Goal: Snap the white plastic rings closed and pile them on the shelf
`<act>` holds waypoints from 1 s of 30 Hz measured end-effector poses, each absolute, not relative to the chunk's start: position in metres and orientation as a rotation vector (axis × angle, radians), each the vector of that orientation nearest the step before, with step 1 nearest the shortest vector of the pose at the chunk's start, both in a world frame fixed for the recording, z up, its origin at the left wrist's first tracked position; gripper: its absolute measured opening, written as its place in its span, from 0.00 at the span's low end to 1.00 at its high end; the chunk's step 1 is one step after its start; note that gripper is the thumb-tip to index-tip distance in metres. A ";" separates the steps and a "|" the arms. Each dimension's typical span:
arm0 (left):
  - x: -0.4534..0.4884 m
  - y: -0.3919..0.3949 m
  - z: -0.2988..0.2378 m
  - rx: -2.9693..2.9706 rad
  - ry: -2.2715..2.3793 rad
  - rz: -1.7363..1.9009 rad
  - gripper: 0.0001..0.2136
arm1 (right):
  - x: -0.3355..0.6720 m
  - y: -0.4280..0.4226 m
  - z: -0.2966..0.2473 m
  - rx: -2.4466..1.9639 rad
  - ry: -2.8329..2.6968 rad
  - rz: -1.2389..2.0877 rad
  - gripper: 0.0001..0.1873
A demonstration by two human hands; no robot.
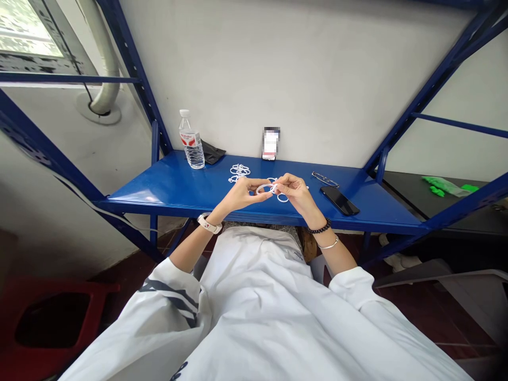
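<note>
Above the desk (159, 182), left hand (240, 194) and right hand (297, 193) pinch with fingers (260, 198) one white ring (260, 187), toward the right hand's nine o'clock.

Worn on my head, the camera looks forward and down: my white shirt (262, 296) fills six o'clock close up, my left hand (243, 192) and right hand (294, 191) sit mid-view, the pale wall (301, 74) it faces rises toward twelve.

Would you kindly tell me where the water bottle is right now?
In the head view, the water bottle stands toward the back left of the blue table, beside a black item and left of the clustered white loops.
</note>
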State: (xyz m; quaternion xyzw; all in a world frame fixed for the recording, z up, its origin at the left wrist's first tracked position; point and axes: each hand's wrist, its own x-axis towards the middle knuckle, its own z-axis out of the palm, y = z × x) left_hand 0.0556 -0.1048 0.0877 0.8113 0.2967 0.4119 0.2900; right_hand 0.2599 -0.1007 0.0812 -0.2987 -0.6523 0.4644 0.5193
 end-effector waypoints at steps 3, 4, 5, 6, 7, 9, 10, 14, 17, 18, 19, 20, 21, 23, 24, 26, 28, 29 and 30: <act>0.056 -0.105 0.088 2.160 0.790 1.085 0.24 | 0.258 -0.102 0.081 -0.714 -1.534 1.138 0.27; 0.056 -0.105 0.088 2.152 0.795 1.085 0.24 | 0.258 -0.102 0.081 -0.717 -1.529 1.140 0.27; 0.056 -0.105 0.087 2.139 0.803 1.085 0.24 | 0.258 -0.102 0.081 -0.725 -1.528 1.138 0.27; 0.057 -0.104 0.086 2.124 0.812 1.081 0.25 | 0.258 -0.102 0.081 -0.737 -1.531 1.132 0.27; 0.057 -0.102 0.085 2.110 0.820 1.068 0.26 | 0.258 -0.101 0.080 -0.750 -1.539 1.126 0.26; 0.058 -0.097 0.081 2.097 0.828 1.009 0.27 | 0.260 -0.097 0.078 -0.775 -1.571 1.112 0.25; 0.057 -0.092 0.078 2.105 0.832 0.966 0.28 | 0.263 -0.093 0.076 -0.791 -1.590 1.098 0.24; 0.046 -0.067 0.065 2.235 1.004 0.906 0.28 | 0.282 -0.065 0.066 -0.929 -1.600 0.999 0.22; 0.032 -0.045 0.052 2.381 1.253 0.938 0.22 | 0.306 -0.042 0.055 -1.193 -1.617 0.918 0.16; 0.028 -0.039 0.047 2.418 1.295 0.918 0.19 | 0.314 -0.036 0.052 -1.326 -1.639 0.823 0.13; 0.025 -0.033 0.042 2.454 1.331 0.888 0.16 | 0.321 -0.032 0.050 -1.468 -1.674 0.693 0.09; 0.022 -0.029 0.037 2.494 1.362 0.842 0.14 | 0.328 -0.028 0.048 -1.589 -1.700 0.543 0.07; 0.021 -0.025 0.033 2.536 1.391 0.792 0.12 | 0.334 -0.026 0.046 -1.676 -1.724 0.418 0.06; 0.021 -0.019 0.023 2.613 1.443 0.698 0.09 | 0.342 -0.025 0.047 -1.732 -1.770 0.285 0.08; 0.022 -0.017 0.019 2.638 1.461 0.666 0.08 | 0.343 -0.026 0.048 -1.715 -1.792 0.276 0.09; 0.025 -0.014 0.011 2.642 1.475 0.654 0.07 | 0.343 -0.029 0.051 -1.657 -1.827 0.289 0.10; 0.028 -0.013 0.007 2.597 1.468 0.686 0.07 | 0.338 -0.033 0.054 -1.625 -1.851 0.287 0.11; 0.029 -0.012 0.006 2.572 1.452 0.707 0.08 | 0.334 -0.035 0.055 -1.618 -1.864 0.292 0.11; 0.030 -0.012 0.007 2.558 1.420 0.722 0.08 | 0.330 -0.037 0.056 -1.604 -1.880 0.309 0.10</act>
